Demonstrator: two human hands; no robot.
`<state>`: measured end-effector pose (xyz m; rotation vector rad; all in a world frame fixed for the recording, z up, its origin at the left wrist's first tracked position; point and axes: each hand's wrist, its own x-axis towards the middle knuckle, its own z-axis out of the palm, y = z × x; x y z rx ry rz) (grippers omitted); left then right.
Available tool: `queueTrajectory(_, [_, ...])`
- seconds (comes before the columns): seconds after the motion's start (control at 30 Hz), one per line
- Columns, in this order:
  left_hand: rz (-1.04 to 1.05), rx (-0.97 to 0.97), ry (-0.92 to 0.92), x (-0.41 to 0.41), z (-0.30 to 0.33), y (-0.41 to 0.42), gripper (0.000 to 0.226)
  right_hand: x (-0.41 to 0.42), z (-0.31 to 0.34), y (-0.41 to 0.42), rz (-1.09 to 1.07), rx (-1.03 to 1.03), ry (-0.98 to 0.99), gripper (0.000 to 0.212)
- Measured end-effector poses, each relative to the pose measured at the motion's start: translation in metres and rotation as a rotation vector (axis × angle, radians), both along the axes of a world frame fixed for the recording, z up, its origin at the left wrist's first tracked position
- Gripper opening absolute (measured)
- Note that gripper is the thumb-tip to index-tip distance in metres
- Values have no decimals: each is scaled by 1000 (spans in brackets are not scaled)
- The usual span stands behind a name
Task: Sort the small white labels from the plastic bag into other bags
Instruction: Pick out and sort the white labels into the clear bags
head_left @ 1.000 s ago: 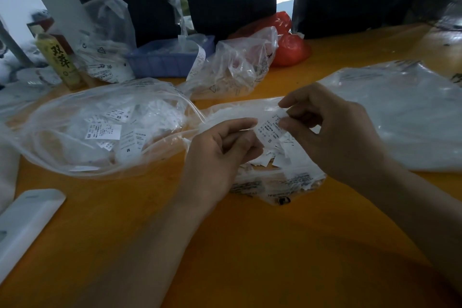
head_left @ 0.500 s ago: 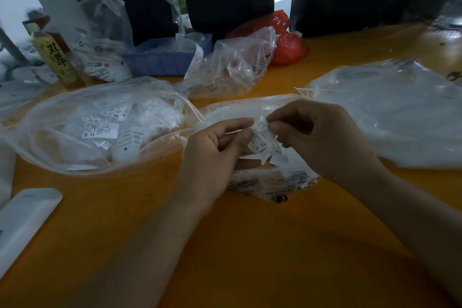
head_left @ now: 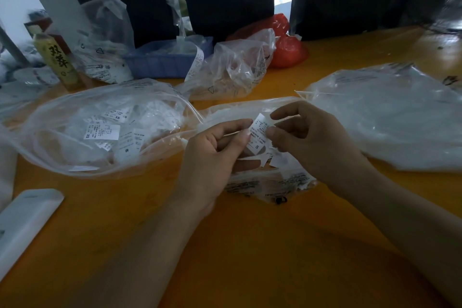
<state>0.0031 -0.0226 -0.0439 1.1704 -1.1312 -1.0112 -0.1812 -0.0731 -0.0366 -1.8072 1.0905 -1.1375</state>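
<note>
Head view: at centre frame, the left hand [head_left: 212,155] and right hand [head_left: 312,142] pinch a white label [head_left: 258,132] marked "S", fingers clamped on its side edges, above a flattened plastic bag [head_left: 270,182]. At 9 o'clock lies an open bag of labels [head_left: 100,130]; at 3 o'clock, another bag [head_left: 390,117]. Bare orange bench [head_left: 237,245] spreads toward 6 o'clock.

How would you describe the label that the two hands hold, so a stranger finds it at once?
Look at the middle of the orange table, where the left hand and right hand meet. Between their fingertips stands a small white label. Unlike the other labels, it is outside every bag and shows a printed S.
</note>
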Motion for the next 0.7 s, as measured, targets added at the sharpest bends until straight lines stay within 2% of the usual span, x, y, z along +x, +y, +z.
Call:
queueTrajectory(0.2, [-19,55,84,-3,2,0,18,1,1,5,-63,-183,107,13])
queueTrajectory(0.3, [-52,86,156,-2,3,0,17,4,0,9,-21,-187,156,9])
queueTrajectory(0.47, [-90,124,244,0,5,0,27,6,-1,13,36,-147,212,17])
queueTrajectory(0.6, [-97,118,158,-1,3,0,33,4,-2,9,-55,-175,152,9])
queueTrajectory(0.7, [-45,53,49,-1,1,0,29,2,1,6,-79,-130,48,11])
